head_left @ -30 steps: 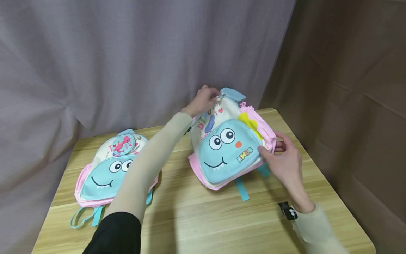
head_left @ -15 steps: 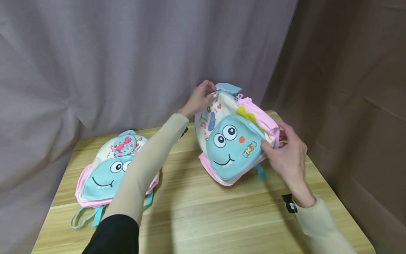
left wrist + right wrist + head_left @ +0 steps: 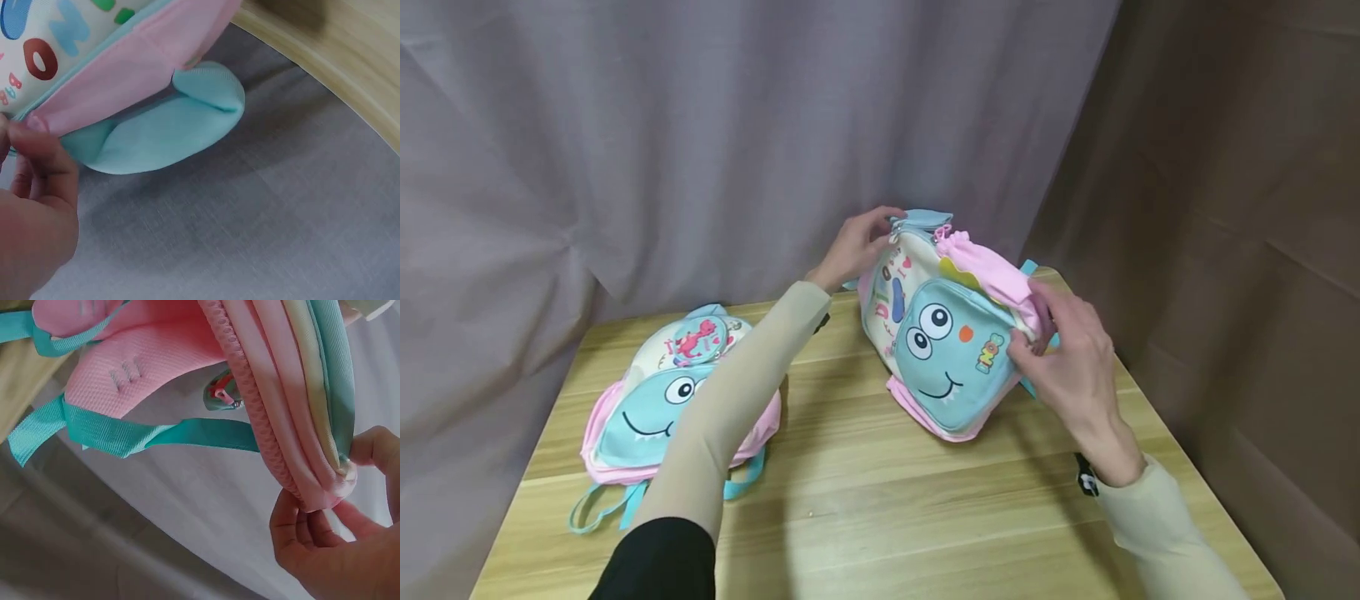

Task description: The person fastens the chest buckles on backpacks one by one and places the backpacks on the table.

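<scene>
A child's backpack [image 3: 955, 358] in blue, pink and white, with a cartoon face on its front pocket, tilts above the right rear of the table. At its top left, my left hand [image 3: 853, 246] pinches the fabric edge near the blue top. My right hand [image 3: 1071, 367] grips the pink lower right corner, thumb in front and fingers behind. In the left wrist view a teal loop [image 3: 162, 134] hangs by the pink side panel [image 3: 119, 90]. Pink shoulder straps [image 3: 144, 369] with teal webbing [image 3: 187, 432] dangle behind the bag in the right wrist view.
A similar backpack [image 3: 640, 425] lies face up on the left of the wooden table [image 3: 865, 517], partly behind my left forearm. Its teal straps [image 3: 597, 512] spread toward the front. A grey curtain [image 3: 737, 150] hangs behind the table and a brown one [image 3: 1240, 208] to the right.
The held backpack has tilted counterclockwise, its top moving left and its base right. My left hand has shifted left with it; my right hand still grips the corner.
</scene>
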Action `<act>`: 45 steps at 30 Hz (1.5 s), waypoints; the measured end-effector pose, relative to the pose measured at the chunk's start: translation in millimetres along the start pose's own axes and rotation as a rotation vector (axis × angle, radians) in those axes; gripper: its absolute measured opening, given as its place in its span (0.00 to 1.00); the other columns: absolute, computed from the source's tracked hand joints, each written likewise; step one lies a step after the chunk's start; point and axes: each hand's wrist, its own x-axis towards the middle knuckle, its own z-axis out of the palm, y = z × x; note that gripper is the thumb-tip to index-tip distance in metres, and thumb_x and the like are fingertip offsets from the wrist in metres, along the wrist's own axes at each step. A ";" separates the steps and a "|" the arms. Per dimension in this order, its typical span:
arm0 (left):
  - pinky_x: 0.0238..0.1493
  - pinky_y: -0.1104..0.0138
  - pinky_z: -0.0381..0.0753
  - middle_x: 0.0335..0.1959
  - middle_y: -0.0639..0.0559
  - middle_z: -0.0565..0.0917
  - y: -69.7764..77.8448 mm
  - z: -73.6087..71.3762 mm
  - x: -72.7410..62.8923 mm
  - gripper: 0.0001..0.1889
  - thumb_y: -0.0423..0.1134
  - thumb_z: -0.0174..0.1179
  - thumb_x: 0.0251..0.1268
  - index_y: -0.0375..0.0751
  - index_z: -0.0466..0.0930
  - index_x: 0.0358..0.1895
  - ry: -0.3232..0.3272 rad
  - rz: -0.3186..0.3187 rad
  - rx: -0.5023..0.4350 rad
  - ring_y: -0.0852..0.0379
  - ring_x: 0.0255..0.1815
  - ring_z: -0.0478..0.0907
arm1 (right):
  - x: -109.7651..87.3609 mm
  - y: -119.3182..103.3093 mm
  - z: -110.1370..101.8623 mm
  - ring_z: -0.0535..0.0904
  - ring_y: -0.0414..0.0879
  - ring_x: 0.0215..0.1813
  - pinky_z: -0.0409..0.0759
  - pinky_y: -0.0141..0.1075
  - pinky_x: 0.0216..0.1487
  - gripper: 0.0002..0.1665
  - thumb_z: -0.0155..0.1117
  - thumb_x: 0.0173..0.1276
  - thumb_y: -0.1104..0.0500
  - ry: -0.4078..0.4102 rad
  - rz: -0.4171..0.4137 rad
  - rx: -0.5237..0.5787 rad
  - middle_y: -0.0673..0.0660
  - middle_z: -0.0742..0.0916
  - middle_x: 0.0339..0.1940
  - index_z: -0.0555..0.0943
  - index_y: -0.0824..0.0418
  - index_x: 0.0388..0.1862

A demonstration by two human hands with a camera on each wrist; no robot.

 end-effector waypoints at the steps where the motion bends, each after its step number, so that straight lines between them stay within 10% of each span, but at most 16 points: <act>1: 0.50 0.60 0.88 0.57 0.44 0.87 -0.4 -0.8 -1.4 0.24 0.35 0.61 0.82 0.51 0.77 0.76 -0.004 -0.002 0.000 0.50 0.47 0.85 | 0.5 0.1 0.5 0.80 0.65 0.49 0.70 0.38 0.47 0.34 0.71 0.59 0.70 -0.002 -0.025 0.000 0.72 0.90 0.51 0.82 0.70 0.68; 8: 0.38 0.59 0.91 0.62 0.41 0.84 -4.3 -6.2 -6.7 0.26 0.30 0.59 0.83 0.49 0.74 0.79 -0.043 -0.059 -0.047 0.50 0.33 0.86 | 5.7 -3.0 1.1 0.81 0.67 0.50 0.73 0.44 0.48 0.37 0.72 0.56 0.76 -0.021 -0.171 -0.027 0.73 0.89 0.50 0.82 0.69 0.68; 15: 0.47 0.60 0.93 0.73 0.38 0.79 -7.1 -10.0 -12.0 0.29 0.24 0.55 0.80 0.50 0.75 0.78 -0.044 -0.078 -0.149 0.45 0.44 0.92 | 7.5 0.3 2.4 0.82 0.67 0.55 0.80 0.54 0.55 0.35 0.69 0.56 0.78 -0.018 -0.327 -0.047 0.71 0.88 0.51 0.82 0.69 0.65; 22: 0.50 0.54 0.94 0.52 0.40 0.84 -12.0 2.6 -21.4 0.20 0.33 0.52 0.81 0.40 0.80 0.69 0.025 -0.218 -0.461 0.51 0.40 0.88 | -11.8 6.5 14.1 0.82 0.67 0.56 0.79 0.55 0.63 0.38 0.71 0.50 0.79 -0.054 -0.420 -0.039 0.69 0.88 0.51 0.82 0.69 0.65; 26: 0.52 0.55 0.94 0.53 0.43 0.84 -15.0 18.3 -29.1 0.23 0.47 0.64 0.81 0.39 0.77 0.69 0.060 -0.370 -0.565 0.54 0.38 0.87 | -37.1 4.6 28.5 0.81 0.67 0.55 0.81 0.57 0.59 0.38 0.72 0.47 0.78 -0.067 -0.410 -0.015 0.69 0.88 0.53 0.84 0.69 0.63; 30: 0.61 0.55 0.90 0.67 0.41 0.78 -17.8 31.6 -37.2 0.35 0.51 0.77 0.67 0.41 0.72 0.71 0.100 -0.462 -0.478 0.50 0.51 0.84 | -60.1 -2.0 43.8 0.80 0.64 0.54 0.80 0.53 0.57 0.38 0.74 0.47 0.78 -0.083 -0.390 0.021 0.68 0.87 0.53 0.85 0.68 0.62; 37: 0.77 0.53 0.79 0.76 0.36 0.75 -21.2 44.5 -47.0 0.42 0.42 0.83 0.57 0.38 0.69 0.72 0.107 -0.494 -0.293 0.40 0.73 0.77 | -88.5 -14.3 62.1 0.81 0.62 0.52 0.79 0.49 0.57 0.33 0.86 0.43 0.73 -0.019 -0.273 0.050 0.67 0.88 0.47 0.88 0.69 0.53; 45: 0.74 0.51 0.81 0.72 0.36 0.77 -28.7 50.0 -57.8 0.37 0.38 0.79 0.60 0.36 0.71 0.71 0.088 -0.508 -0.263 0.40 0.68 0.79 | -120.8 -22.6 76.7 0.79 0.61 0.46 0.74 0.48 0.48 0.27 0.92 0.42 0.61 0.023 0.010 -0.007 0.65 0.87 0.40 0.90 0.68 0.42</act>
